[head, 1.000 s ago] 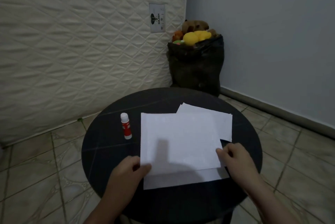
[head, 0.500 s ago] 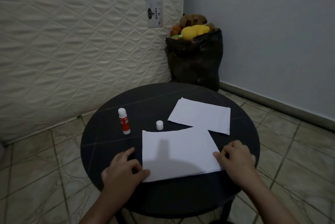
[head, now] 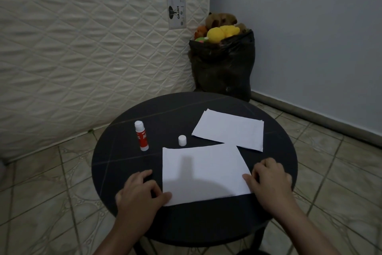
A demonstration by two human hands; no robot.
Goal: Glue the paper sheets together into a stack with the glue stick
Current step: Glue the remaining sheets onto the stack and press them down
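Note:
A white paper sheet (head: 203, 172) lies flat near the front of the round black table (head: 124, 164). My left hand (head: 140, 192) rests on the table with its thumb on the sheet's front left corner. My right hand (head: 270, 180) touches the sheet's right edge with its fingertips. A small pile of white sheets (head: 229, 129) lies further back on the right. A red and white glue stick (head: 141, 136) stands uncapped at the left, and its white cap (head: 182, 140) stands between it and the pile.
A black bag (head: 223, 66) full of soft toys stands on the tiled floor behind the table in the corner. A quilted mattress (head: 82, 48) leans against the wall at the left. The table edge runs close to both wrists.
The sheet I held has come down flat on the table's front, which uncovered the cap. Both hands now rest at its corners. The camera tilted slightly.

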